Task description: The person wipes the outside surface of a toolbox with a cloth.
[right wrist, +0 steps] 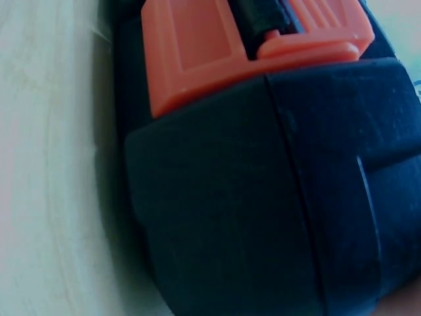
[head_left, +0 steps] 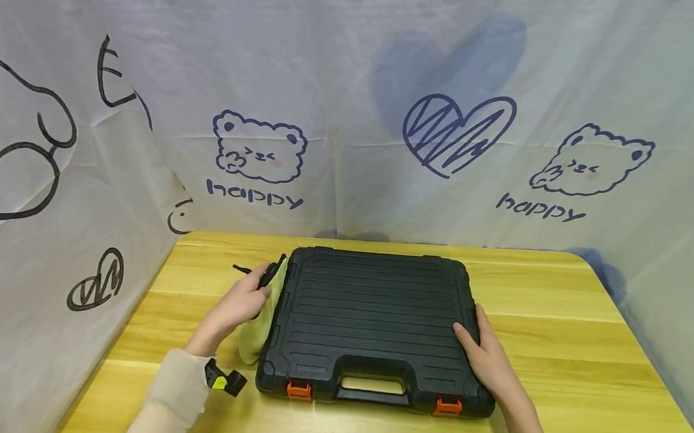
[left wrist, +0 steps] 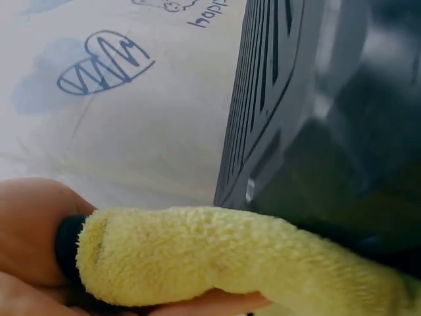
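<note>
A black plastic carrying case (head_left: 378, 303) lies flat on the table, its handle and two orange latches toward me. At its left side, my left hand (head_left: 242, 306) grips a fuzzy yellow cloth item (head_left: 256, 335) with a thin black part (head_left: 269, 274) sticking out past the fingers. In the left wrist view, the yellow item (left wrist: 191, 253) lies close against the case wall, a dark band at its end beside the palm. My right hand (head_left: 484, 354) rests on the case's right edge, thumb on the lid, fingers along the side. The right wrist view shows an orange latch (right wrist: 197, 46) up close.
The case stands on a yellow wood-grain table (head_left: 558, 345). White cloth with drawn bears and hearts (head_left: 352, 112) hangs behind the table and along both sides. Black wrist mounts are worn on both forearms.
</note>
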`<action>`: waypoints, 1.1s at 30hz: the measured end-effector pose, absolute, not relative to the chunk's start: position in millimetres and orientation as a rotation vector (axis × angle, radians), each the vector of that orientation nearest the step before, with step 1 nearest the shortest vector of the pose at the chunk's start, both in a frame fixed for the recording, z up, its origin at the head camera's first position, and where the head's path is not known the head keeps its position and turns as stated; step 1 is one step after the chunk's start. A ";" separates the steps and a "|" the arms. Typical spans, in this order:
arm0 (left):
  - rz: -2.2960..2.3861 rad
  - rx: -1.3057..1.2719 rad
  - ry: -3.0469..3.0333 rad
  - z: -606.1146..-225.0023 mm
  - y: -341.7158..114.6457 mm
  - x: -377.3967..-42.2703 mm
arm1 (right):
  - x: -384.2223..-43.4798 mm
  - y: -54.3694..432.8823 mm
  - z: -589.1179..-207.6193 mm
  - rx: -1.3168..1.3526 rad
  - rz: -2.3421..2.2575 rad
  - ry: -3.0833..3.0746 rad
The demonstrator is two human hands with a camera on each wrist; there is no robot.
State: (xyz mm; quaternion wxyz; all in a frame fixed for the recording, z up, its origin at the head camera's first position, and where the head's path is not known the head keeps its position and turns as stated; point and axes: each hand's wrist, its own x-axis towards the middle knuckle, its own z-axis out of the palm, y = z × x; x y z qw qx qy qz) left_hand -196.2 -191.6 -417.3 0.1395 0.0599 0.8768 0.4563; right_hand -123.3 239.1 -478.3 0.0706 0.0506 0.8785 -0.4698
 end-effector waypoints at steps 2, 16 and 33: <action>1.359 0.175 2.525 -418.2 -192.4 -203.6 | -122.8 239.3 -478.6 0.159 -1.415 2.637; 1.536 0.250 2.534 -427.9 -187.2 -252.9 | -121.1 239.8 -478.0 0.152 -1.449 2.628; 2.183 0.190 2.463 -383.2 -175.5 -240.5 | -121.9 239.3 -479.1 0.179 -1.421 2.640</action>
